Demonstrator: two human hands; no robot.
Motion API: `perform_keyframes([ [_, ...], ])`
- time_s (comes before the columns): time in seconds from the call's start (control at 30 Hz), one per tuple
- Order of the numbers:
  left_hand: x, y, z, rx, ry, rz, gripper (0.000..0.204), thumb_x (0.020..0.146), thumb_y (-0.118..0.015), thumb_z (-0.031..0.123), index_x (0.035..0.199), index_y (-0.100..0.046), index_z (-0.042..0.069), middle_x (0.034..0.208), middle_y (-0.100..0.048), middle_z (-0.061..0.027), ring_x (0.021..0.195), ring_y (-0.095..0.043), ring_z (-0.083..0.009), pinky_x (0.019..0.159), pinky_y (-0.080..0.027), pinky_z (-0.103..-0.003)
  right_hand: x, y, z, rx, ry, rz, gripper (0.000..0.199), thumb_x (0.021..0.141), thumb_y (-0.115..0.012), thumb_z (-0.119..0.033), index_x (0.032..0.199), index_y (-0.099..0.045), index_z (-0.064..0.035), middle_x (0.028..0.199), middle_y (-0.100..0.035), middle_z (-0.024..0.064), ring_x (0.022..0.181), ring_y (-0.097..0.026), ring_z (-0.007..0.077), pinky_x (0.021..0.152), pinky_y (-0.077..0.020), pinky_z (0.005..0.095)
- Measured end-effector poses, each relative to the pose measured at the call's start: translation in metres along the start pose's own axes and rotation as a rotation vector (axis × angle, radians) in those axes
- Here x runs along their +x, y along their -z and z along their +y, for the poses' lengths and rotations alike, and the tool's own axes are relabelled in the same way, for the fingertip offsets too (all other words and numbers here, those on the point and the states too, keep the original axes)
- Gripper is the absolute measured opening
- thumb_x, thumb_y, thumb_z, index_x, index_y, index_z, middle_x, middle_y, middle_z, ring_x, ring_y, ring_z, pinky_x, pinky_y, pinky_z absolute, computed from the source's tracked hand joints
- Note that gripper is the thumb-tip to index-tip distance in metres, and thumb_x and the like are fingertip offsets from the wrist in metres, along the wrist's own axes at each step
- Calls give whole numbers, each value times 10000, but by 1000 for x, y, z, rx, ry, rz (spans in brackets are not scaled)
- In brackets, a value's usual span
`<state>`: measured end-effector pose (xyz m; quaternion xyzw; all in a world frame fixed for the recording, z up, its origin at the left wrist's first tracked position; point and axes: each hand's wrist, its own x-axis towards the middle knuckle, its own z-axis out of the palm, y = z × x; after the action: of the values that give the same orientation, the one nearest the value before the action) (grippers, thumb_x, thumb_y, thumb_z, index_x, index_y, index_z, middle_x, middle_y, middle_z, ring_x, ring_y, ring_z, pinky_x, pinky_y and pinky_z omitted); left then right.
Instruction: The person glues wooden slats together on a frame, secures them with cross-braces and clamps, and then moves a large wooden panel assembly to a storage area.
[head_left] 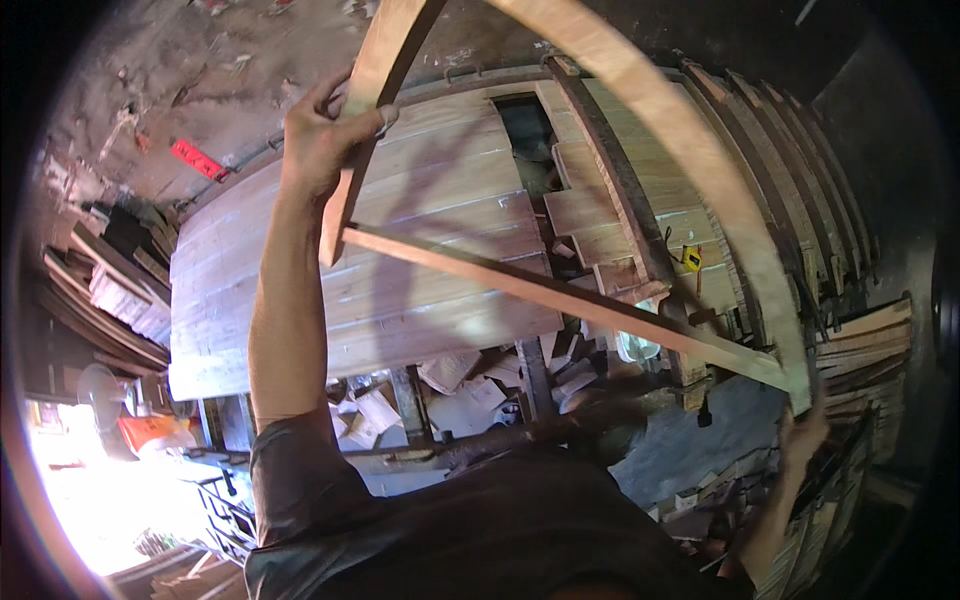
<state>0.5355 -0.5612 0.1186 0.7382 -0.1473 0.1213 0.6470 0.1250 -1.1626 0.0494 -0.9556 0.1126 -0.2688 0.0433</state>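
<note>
A pale wooden frame (690,145) is held up in front of me, its upper part cut off by the picture's top edge. It has two long side pieces, which look bent by the lens, joined by a crossbar (560,293). My left hand (322,140) is closed round the left side piece, thumb across its face. At the lower right, my right hand (803,436) grips the end of the right side piece, near the crossbar's joint; its fingers are partly hidden and slightly blurred. Behind the frame lies a broad panel of joined boards (250,270).
Dark beams (610,170) cross the work area on the right, with a yellow tape measure (692,258) among them. Wood offcuts (375,415) lie below the panel. Boards are stacked at the left (110,300) and right (870,350). A fan (98,388) stands by the bright opening.
</note>
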Motion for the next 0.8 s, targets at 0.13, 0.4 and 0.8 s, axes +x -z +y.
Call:
perform_keyframes([
  [0.13, 60, 20, -115, 475, -82, 347, 576, 778, -823, 217, 1239, -615, -58, 1089, -717, -161, 916, -689, -248, 819, -544, -354, -19, -90, -107, 162, -404, -361, 366, 771, -704, 36, 1094, -546, -30, 903, -680, 92, 795, -628, 168, 697, -518, 293],
  [0.4, -115, -92, -288, 594, 508, 492, 913, 771, -779, 240, 1484, -282, -41, 1436, -372, -315, 1352, -310, -471, 1146, -240, -541, -20, -291, -287, 548, -532, -531, 436, 702, -747, -194, 1034, -517, -31, 893, -670, 200, 839, -671, 391, 728, -530, 466],
  [0.8, -326, 33, -319, 231, 1238, 1256, 594, 681, -678, 69, 1211, -488, -118, 1112, -566, -279, 971, -607, -362, 835, -538, -498, 12, -406, -348, 354, -579, -518, 406, 754, -666, -147, 1097, -470, -56, 976, -655, 270, 928, -616, 514, 813, -499, 576],
])
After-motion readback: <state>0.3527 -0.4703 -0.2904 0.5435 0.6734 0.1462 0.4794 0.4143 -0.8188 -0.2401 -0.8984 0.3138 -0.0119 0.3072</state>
